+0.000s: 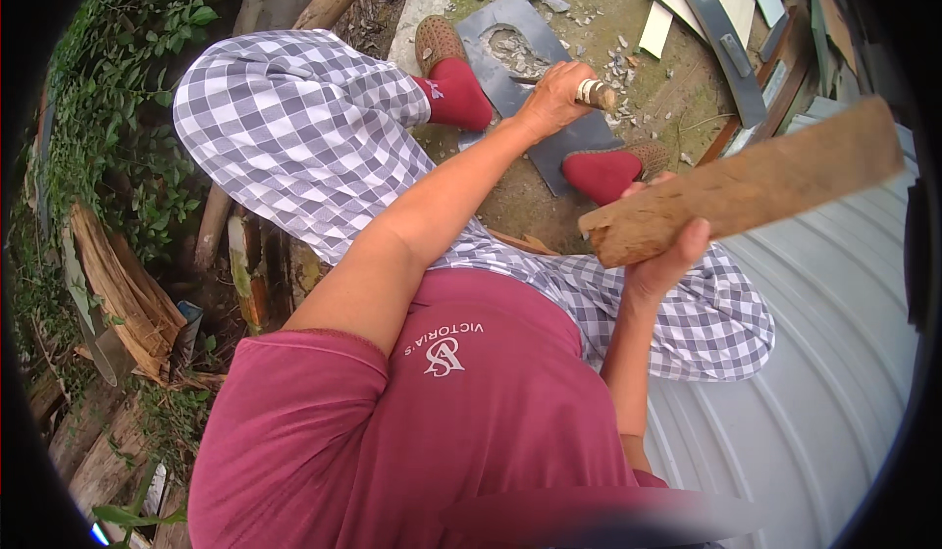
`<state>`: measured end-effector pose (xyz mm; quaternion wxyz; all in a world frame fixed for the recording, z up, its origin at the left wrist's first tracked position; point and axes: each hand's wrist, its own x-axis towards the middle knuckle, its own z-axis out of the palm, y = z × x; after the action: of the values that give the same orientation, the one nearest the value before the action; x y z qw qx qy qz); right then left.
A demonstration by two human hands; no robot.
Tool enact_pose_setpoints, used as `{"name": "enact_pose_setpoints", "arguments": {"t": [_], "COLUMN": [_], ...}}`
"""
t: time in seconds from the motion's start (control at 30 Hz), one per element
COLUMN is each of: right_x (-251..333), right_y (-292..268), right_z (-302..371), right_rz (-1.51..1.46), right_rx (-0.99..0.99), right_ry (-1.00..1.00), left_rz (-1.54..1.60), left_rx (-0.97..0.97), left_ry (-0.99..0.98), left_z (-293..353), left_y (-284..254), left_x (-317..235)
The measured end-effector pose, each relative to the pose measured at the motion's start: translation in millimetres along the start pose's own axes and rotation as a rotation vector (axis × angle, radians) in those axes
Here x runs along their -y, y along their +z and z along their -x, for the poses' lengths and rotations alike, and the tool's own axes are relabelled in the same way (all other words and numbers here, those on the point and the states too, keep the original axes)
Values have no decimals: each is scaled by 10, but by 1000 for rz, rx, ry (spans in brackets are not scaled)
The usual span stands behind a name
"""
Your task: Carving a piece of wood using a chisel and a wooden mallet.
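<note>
My left hand (pixel 551 100) is closed around a chisel (pixel 599 96) with a ringed wooden handle. Part of its dark blade shows on the far side of the fist, over a dark grey panel (pixel 581 141). A rough round opening with broken grey chips in it has been cut in the panel. At the right, my right hand (pixel 665 262) grips one end of a thick wooden block (pixel 756 181), held up and slanting away to the right. The block hides most of that hand's fingers. Whether the chisel's tip touches the panel, I cannot tell.
My feet, in red socks (pixel 459 96) and brown shoes (pixel 438 43), flank the panel. Grey chips (pixel 628 83) litter the ground. Panel strips (pixel 721 29) are piled at the far right, above corrugated metal sheeting (pixel 824 304). Split logs (pixel 123 289) and leafy plants (pixel 118 88) lie left.
</note>
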<state>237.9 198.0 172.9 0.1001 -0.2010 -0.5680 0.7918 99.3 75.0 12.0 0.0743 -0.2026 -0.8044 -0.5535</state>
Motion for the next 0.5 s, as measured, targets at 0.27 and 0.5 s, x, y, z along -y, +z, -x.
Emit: {"name": "enact_pose_setpoints", "arguments": {"t": [0.27,0.5], "right_x": [-87,761], "right_y": [-100,59], "right_z": [-130,-252], "right_rz": [105,-115], "right_rx": [-65,-33], "right_ry": [176,-371], "left_rz": [8,11], "left_rx": [17,24], "left_ry": [-27,-36], "left_z": [20,4], "left_y": [-40,-93], "left_x": [86,-5]}}
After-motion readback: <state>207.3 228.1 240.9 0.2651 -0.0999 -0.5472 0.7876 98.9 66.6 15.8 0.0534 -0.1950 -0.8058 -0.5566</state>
